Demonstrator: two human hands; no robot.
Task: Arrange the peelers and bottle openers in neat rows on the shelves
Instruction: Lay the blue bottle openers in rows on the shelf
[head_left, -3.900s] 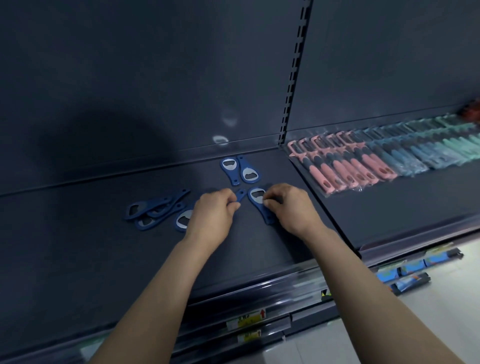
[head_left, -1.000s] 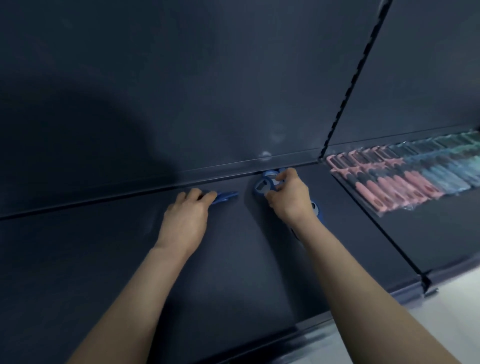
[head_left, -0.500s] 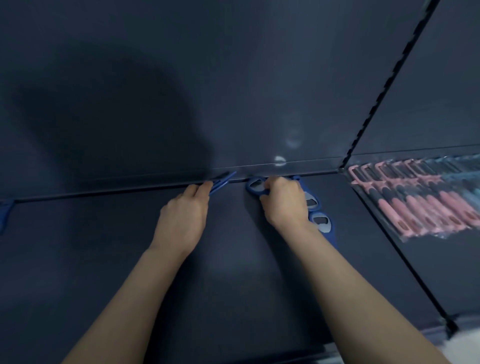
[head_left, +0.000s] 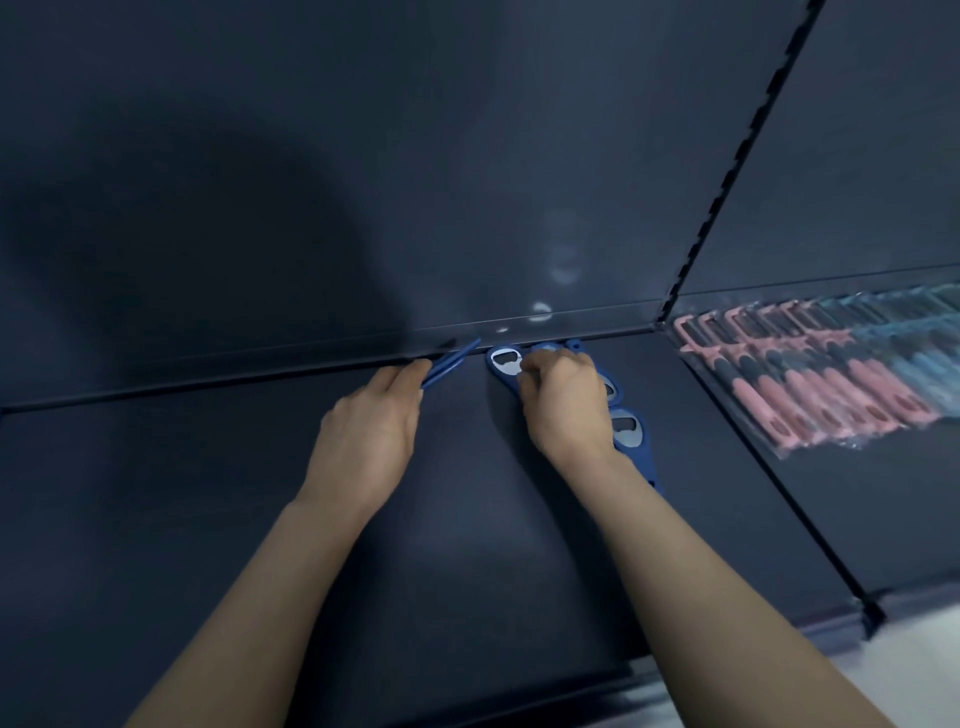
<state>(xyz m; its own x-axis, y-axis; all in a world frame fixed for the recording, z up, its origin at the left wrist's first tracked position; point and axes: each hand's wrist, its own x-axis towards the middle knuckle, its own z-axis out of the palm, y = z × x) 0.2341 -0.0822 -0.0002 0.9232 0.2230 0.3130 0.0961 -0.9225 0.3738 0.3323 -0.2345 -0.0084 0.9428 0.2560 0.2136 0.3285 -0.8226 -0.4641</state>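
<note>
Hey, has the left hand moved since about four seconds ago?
Yes. The left hand went toward the back: it was mid-shelf then; now it holds blue bottle openers up against the shelf's back edge.

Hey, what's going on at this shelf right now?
A person is lining up blue bottle openers at the back of a dark shelf. The right hand pinches the leftmost opener of a small cluster, and another opener lies nearer the front by the wrist. The left hand holds spare openers edge-on beside it. Wrapped pink and blue peelers lie in a row on the section to the right.
</note>
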